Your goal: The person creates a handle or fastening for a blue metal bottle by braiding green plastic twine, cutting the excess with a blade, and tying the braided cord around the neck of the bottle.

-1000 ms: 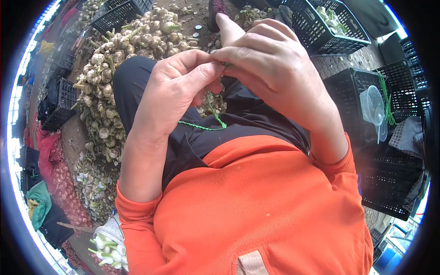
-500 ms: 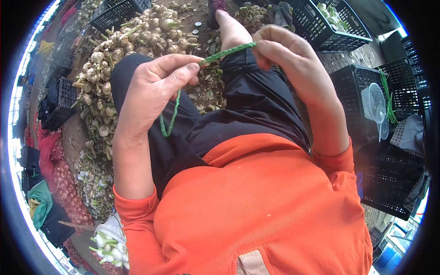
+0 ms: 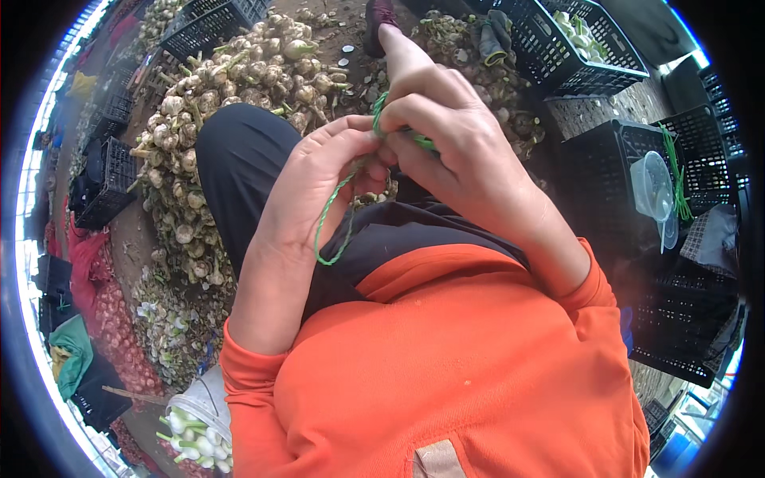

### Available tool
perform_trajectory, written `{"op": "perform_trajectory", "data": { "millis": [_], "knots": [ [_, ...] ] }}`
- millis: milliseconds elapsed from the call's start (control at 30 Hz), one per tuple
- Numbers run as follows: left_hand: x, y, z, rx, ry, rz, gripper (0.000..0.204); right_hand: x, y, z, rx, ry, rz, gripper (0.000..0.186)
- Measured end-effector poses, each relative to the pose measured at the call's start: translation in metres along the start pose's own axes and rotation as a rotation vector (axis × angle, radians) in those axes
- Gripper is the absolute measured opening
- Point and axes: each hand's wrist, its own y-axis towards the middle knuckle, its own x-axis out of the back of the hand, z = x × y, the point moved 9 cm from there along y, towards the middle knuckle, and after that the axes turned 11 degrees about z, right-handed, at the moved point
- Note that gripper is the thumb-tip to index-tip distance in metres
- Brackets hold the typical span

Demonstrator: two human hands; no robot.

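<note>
My left hand (image 3: 319, 171) and my right hand (image 3: 458, 139) meet over my lap, both closed on a thin green cord (image 3: 333, 260). It bunches at their fingertips, partly hidden by the fingers, and a long loop of it hangs below my left hand. Beyond them lies a big heap of garlic bulbs with stems (image 3: 271, 60) on the dirt ground, beside my raised knee.
Black crates (image 3: 550, 64) stand right and left, one holding pale trimmed bulbs. A clear tub (image 3: 649, 187) and green strings (image 3: 681, 191) rest at right. Red mesh sacks (image 3: 111, 311) lie left, a white bucket of bulbs (image 3: 203, 398) lower left, a bundled glove (image 3: 492, 40) ahead.
Half a second ago the cord was stretched between my separated hands. My right hand has since moved left and down, my left hand to the right, so their fingertips now meet.
</note>
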Motion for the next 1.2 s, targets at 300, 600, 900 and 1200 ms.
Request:
{"op": "perform_trajectory", "data": {
  "millis": [300, 600, 900, 1200],
  "knots": [
    [0.010, -0.006, 0.002, 0.024, 0.031, -0.047, 0.025, -0.009, -0.001, 0.009, 0.155, 0.021, -0.039, 0.017],
    [-0.005, -0.004, -0.012, -0.092, 0.033, -0.033, 0.020, -0.002, -0.007, -0.008, -0.005, -0.010, -0.137, 0.015],
    [-0.009, -0.001, -0.021, -0.233, 0.111, 0.025, 0.015, 0.008, -0.008, -0.003, 0.094, -0.067, -0.187, 0.018],
    [-0.005, 0.002, -0.016, -0.275, 0.043, 0.033, 0.012, 0.001, -0.015, -0.006, 0.107, -0.091, -0.194, 0.020]
  ]
}}
